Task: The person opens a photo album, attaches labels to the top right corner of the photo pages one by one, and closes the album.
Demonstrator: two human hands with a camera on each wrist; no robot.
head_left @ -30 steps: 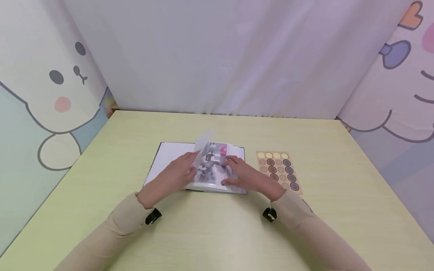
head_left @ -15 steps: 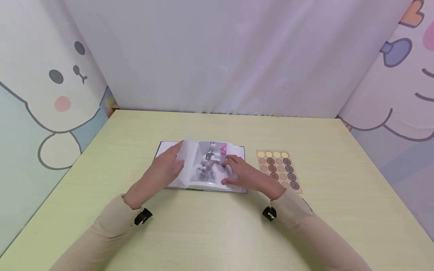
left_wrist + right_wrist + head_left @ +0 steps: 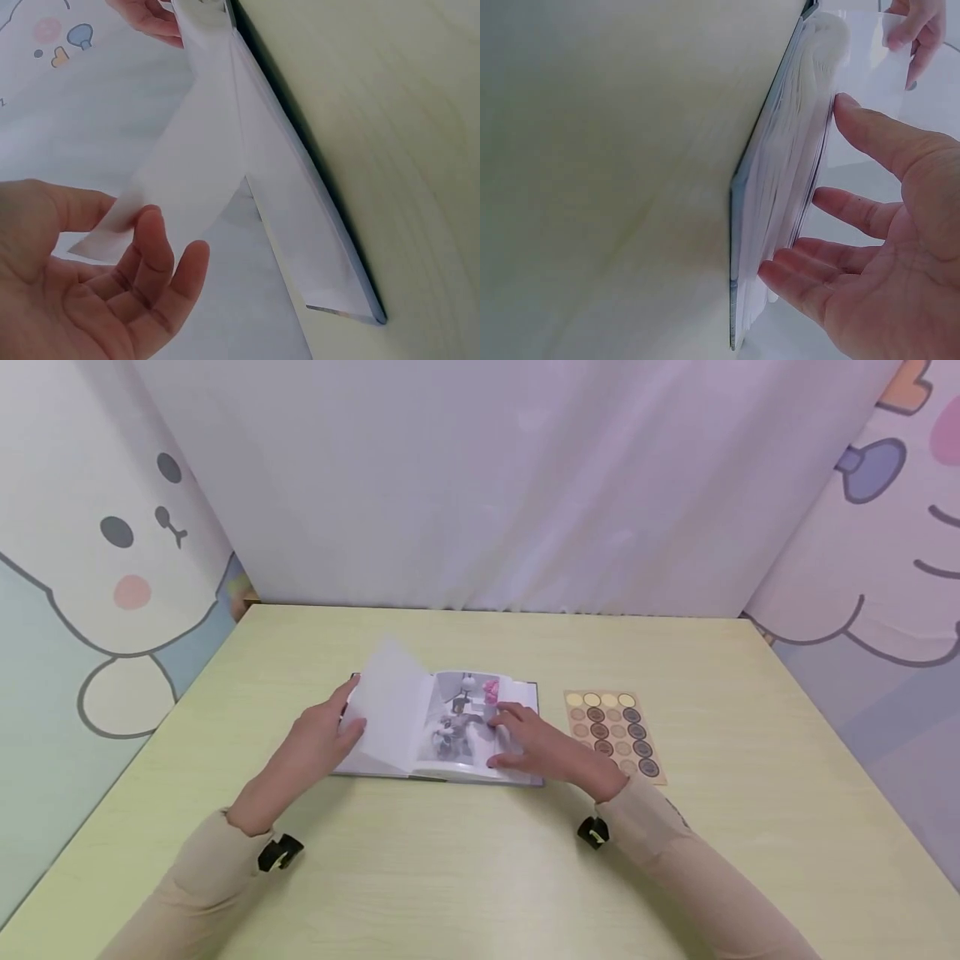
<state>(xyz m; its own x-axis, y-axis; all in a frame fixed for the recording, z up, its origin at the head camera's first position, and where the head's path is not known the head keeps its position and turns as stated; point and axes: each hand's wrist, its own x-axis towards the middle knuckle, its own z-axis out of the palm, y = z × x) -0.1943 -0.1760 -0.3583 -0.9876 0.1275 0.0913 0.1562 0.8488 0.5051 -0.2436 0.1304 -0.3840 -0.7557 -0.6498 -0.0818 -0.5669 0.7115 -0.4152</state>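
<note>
A photo album [image 3: 356, 767] lies spread on the table, its right side showing a mostly grey picture [image 3: 457, 727] with a pink patch. My left hand [image 3: 311, 739] pinches the outer edge of a whitish, see-through album page [image 3: 390, 714], which stands raised and slants over the left side. In the left wrist view, that page [image 3: 187, 150] passes between thumb and fingers. My right hand [image 3: 543, 747] rests on the right-hand pages, fingers spread. The right wrist view has its fingertips along the edge of the page stack [image 3: 787, 165].
Right of the album lies a tan sheet of round stickers [image 3: 611, 735], in yellow, brown and dark tones. The pale wooden table [image 3: 480, 868] ends at a white curtain [image 3: 480, 485], with cartoon-printed cloths on both sides.
My left hand has moved left, drawing the page away from the picture and over the left side, so the picture shows fully. My right hand has stayed at the right-hand pages.
</note>
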